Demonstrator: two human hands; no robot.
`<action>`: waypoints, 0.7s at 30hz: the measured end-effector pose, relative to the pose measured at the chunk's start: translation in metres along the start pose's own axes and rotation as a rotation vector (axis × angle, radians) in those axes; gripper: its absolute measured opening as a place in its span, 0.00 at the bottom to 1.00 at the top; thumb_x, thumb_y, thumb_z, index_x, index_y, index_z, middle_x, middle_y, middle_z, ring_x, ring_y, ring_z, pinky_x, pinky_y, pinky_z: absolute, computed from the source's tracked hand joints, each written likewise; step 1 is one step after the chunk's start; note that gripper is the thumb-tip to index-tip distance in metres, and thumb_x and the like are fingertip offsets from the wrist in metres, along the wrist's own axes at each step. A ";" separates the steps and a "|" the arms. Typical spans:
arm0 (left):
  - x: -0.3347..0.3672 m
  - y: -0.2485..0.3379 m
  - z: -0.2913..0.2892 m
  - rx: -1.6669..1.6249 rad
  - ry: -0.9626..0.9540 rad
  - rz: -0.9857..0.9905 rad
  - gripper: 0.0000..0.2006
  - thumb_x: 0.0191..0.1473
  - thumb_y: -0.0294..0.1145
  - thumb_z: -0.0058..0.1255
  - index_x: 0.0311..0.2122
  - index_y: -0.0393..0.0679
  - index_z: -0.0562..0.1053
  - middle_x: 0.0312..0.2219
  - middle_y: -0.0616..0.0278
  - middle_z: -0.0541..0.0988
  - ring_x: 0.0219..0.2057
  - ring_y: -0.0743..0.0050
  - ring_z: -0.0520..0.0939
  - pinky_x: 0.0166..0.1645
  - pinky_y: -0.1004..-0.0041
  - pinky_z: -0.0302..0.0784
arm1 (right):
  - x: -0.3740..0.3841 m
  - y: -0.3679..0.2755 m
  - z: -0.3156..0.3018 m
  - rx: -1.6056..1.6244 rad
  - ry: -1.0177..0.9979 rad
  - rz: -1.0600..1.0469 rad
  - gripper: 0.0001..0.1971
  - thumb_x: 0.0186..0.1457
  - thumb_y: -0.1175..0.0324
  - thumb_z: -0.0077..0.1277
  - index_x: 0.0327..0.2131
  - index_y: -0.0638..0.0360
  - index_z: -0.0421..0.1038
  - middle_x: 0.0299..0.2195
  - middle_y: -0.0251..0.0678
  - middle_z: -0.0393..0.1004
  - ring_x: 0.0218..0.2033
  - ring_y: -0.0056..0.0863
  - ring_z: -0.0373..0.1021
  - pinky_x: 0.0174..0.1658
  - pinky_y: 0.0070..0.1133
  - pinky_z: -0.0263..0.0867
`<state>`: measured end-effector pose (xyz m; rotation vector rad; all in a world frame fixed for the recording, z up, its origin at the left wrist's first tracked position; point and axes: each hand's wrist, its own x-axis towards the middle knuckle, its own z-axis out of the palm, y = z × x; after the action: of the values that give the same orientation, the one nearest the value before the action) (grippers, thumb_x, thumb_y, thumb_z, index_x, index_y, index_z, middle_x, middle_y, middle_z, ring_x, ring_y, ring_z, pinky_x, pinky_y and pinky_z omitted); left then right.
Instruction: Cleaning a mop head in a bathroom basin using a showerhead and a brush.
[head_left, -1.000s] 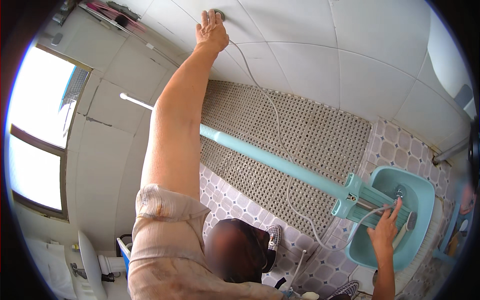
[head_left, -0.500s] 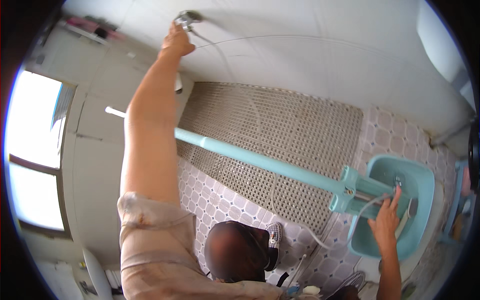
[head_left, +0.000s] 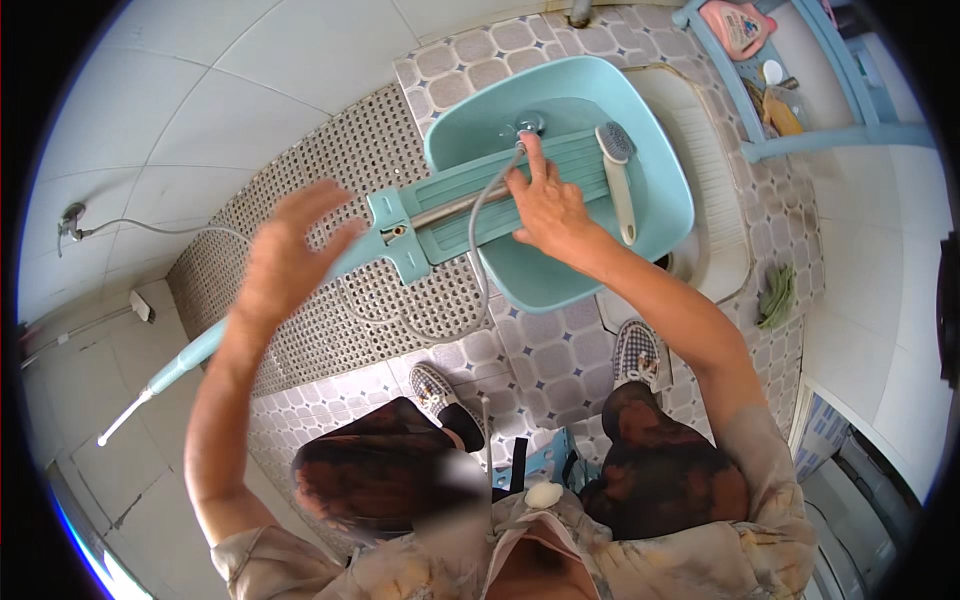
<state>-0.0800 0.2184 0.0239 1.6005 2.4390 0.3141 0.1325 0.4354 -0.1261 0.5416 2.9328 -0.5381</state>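
My left hand (head_left: 300, 250) is lifted over the pale teal pole (head_left: 192, 352) of a long-handled mop-like tool, fingers apart and smeared by motion, nothing seen in it. The tool's flat ridged teal head (head_left: 455, 185), with a metal rod along it, lies across a teal basin (head_left: 675, 190). My right hand (head_left: 553, 205) is over that head, a finger stretched onto the chrome shower head (head_left: 530, 122) inside the basin; its other fingers are bent and partly hidden. From the shower head a grey hose (head_left: 476, 225) loops down. A scrubbing brush (head_left: 620, 190) leans in the basin beside my hand.
A wall tap (head_left: 70, 222) feeds the hose at left. Perforated matting (head_left: 290, 160) covers part of the tiled floor. Right of the basin lies a white ribbed squat pan (head_left: 715, 180), with a blue shelf (head_left: 860, 135) of bottles beyond and a green cloth (head_left: 778, 297) on the tiles.
My left hand has left the wall tap and come back over the pole. My right hand stays at the shower head in the basin. The view has swung to the right.
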 end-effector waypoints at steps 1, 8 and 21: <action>-0.004 0.018 0.015 0.054 0.007 0.095 0.19 0.53 0.37 0.63 0.49 0.43 0.78 0.50 0.51 0.79 0.50 0.54 0.79 0.54 0.61 0.75 | -0.001 -0.002 0.000 0.017 0.010 -0.007 0.43 0.40 0.64 0.72 0.58 0.61 0.59 0.66 0.62 0.37 0.54 0.54 0.65 0.46 0.32 0.77; 0.027 0.119 0.097 0.160 -0.068 -0.031 0.19 0.47 0.42 0.66 0.42 0.43 0.77 0.34 0.52 0.79 0.40 0.52 0.81 0.44 0.56 0.78 | -0.008 0.007 0.006 0.081 0.117 -0.047 0.42 0.36 0.64 0.73 0.56 0.59 0.62 0.66 0.62 0.38 0.51 0.51 0.66 0.46 0.35 0.73; 0.062 0.110 0.137 0.250 0.174 -0.093 0.18 0.51 0.42 0.62 0.39 0.45 0.67 0.29 0.55 0.79 0.33 0.53 0.82 0.34 0.55 0.78 | -0.009 0.013 0.008 0.036 0.260 -0.087 0.40 0.32 0.61 0.74 0.51 0.54 0.65 0.65 0.59 0.46 0.54 0.52 0.61 0.43 0.35 0.74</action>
<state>0.0313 0.3273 -0.0791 1.6074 2.7698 0.1420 0.1463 0.4407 -0.1366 0.5257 3.2114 -0.5707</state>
